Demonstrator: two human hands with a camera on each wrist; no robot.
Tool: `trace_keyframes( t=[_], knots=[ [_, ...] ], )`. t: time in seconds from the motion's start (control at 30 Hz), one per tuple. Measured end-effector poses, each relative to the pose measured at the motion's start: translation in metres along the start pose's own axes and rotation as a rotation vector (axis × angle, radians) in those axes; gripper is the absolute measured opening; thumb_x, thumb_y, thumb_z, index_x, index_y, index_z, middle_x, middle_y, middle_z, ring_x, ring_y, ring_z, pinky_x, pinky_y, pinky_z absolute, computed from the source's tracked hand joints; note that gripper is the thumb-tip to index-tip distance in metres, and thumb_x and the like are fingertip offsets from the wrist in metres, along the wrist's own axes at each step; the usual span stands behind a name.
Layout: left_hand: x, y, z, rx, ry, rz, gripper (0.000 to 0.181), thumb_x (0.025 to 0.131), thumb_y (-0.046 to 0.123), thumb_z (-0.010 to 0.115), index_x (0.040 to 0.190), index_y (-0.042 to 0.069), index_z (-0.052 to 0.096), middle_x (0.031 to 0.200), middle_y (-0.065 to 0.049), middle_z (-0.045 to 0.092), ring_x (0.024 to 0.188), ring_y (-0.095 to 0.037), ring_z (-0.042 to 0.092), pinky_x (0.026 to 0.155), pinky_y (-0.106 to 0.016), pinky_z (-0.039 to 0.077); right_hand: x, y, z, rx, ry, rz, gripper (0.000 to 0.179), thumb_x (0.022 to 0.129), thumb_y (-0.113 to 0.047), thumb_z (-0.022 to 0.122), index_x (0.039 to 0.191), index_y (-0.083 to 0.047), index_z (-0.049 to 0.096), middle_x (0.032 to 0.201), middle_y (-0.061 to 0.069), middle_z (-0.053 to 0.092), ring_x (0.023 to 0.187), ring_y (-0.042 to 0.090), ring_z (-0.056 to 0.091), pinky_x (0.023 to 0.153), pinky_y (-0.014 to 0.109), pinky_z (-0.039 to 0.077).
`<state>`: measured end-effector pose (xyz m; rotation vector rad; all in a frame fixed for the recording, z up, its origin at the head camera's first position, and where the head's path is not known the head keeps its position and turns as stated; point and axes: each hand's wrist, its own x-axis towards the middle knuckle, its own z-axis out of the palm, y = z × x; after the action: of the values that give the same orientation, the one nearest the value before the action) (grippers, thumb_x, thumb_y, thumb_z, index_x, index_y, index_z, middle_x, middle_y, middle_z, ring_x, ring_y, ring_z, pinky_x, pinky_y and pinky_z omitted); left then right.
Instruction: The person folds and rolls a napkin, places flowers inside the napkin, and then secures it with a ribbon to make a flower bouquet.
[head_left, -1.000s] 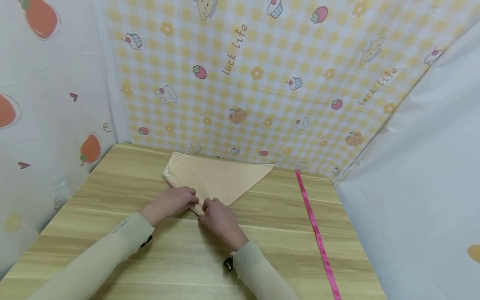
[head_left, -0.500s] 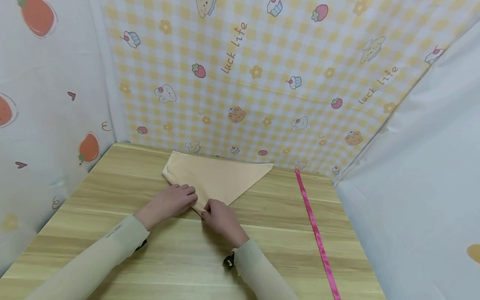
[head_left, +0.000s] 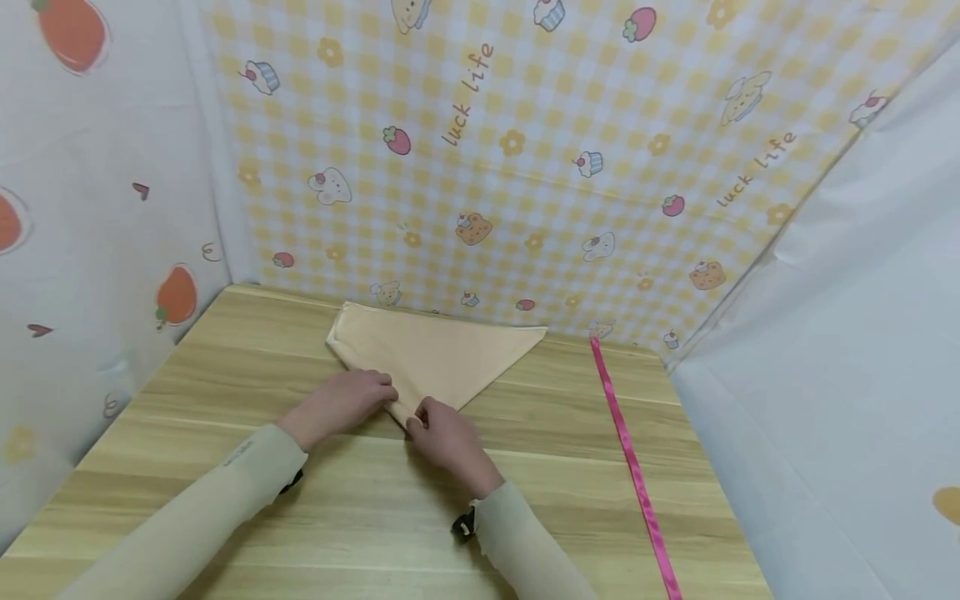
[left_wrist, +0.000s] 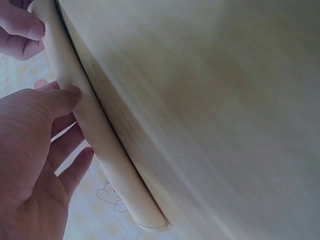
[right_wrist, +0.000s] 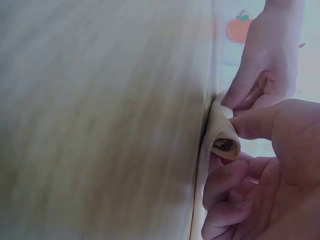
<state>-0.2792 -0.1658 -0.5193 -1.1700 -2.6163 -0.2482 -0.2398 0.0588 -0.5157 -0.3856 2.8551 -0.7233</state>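
Observation:
A beige cloth [head_left: 442, 350] lies on the wooden table, roughly triangular, with its near-left edge rolled into a tube. My left hand [head_left: 341, 408] pinches the middle of that roll; in the left wrist view the thumb presses on the rolled edge [left_wrist: 110, 142] and the fingers lie on its other side. Close by on the right, my right hand [head_left: 450, 442] grips the roll's near end between thumb and fingers. The right wrist view looks into the hollow end of the rolled cloth [right_wrist: 225, 144]. Part of the roll is hidden under both hands.
A long pink ribbon [head_left: 628, 454] runs down the right side of the wooden table [head_left: 360, 517]. Behind the table hangs a yellow checked backdrop [head_left: 480, 167], almost touching the cloth's far edge. White sheets [head_left: 97, 167] hang on the left and right.
My left hand shifted slightly left along the roll, then came back right. The right hand moved a little toward the near right, still gripping the roll's end. The cloth stays nearly in place.

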Motion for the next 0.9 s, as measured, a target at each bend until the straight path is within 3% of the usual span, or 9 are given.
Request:
trace_keyframes(
  t=[0.23, 0.37, 0.53, 0.67, 0.8, 0.9],
  knots=[
    [0.002, -0.002, 0.000, -0.007, -0.001, 0.009, 0.007, 0.098, 0.009, 0.078, 0.101, 0.015, 0.081, 0.087, 0.005, 0.068, 0.076, -0.013, 0.066, 0.076, -0.032, 0.059, -0.002, 0.002, -0.009, 0.013, -0.030, 0.004, 0.022, 0.107, -0.041, 0.061, 0.107, -0.020, 0.064, 0.079, -0.008, 0.066, 0.062, 0.011, 0.056, 0.057, 0.030, 0.043],
    [0.004, -0.002, -0.001, -0.024, -0.025, -0.002, 0.007, 0.099, 0.009, 0.076, 0.099, 0.015, 0.079, 0.085, 0.005, 0.066, 0.074, -0.011, 0.062, 0.074, -0.031, 0.058, -0.002, 0.001, -0.012, -0.053, -0.036, -0.010, 0.021, 0.106, -0.043, 0.063, 0.103, -0.022, 0.061, 0.071, -0.009, 0.063, 0.057, 0.011, 0.053, 0.054, 0.031, 0.040],
    [0.006, 0.000, -0.001, -0.062, -0.049, -0.045, 0.004, 0.105, 0.012, 0.071, 0.105, 0.013, 0.067, 0.085, 0.004, 0.066, 0.070, -0.009, 0.056, 0.066, -0.027, 0.052, 0.001, -0.001, -0.012, -0.105, -0.051, -0.029, 0.018, 0.110, -0.037, 0.060, 0.098, -0.024, 0.060, 0.065, -0.007, 0.056, 0.053, 0.011, 0.049, 0.048, 0.030, 0.037],
    [0.006, 0.001, 0.001, -0.033, -0.016, -0.022, 0.008, 0.106, 0.013, 0.070, 0.103, 0.013, 0.061, 0.086, 0.003, 0.061, 0.070, -0.011, 0.052, 0.064, -0.026, 0.049, 0.004, 0.001, -0.012, -0.120, -0.037, -0.033, 0.016, 0.110, -0.032, 0.058, 0.098, -0.023, 0.063, 0.068, -0.005, 0.058, 0.055, 0.012, 0.050, 0.049, 0.031, 0.039],
    [0.003, 0.002, 0.004, 0.066, 0.042, 0.015, 0.011, 0.101, 0.013, 0.076, 0.107, 0.014, 0.066, 0.106, -0.001, 0.068, 0.094, -0.019, 0.067, 0.086, -0.036, 0.059, 0.009, 0.005, -0.011, -0.091, -0.047, -0.010, 0.018, 0.109, -0.031, 0.056, 0.096, -0.021, 0.063, 0.069, -0.004, 0.059, 0.057, 0.014, 0.052, 0.051, 0.032, 0.040],
    [0.002, 0.003, 0.005, 0.125, 0.057, 0.023, 0.015, 0.097, 0.013, 0.080, 0.107, 0.016, 0.069, 0.115, -0.002, 0.069, 0.110, -0.024, 0.068, 0.101, -0.045, 0.056, 0.012, 0.010, -0.011, -0.049, -0.068, 0.021, 0.019, 0.108, -0.030, 0.054, 0.092, -0.020, 0.059, 0.069, -0.004, 0.056, 0.057, 0.014, 0.050, 0.053, 0.033, 0.040]
  ],
)
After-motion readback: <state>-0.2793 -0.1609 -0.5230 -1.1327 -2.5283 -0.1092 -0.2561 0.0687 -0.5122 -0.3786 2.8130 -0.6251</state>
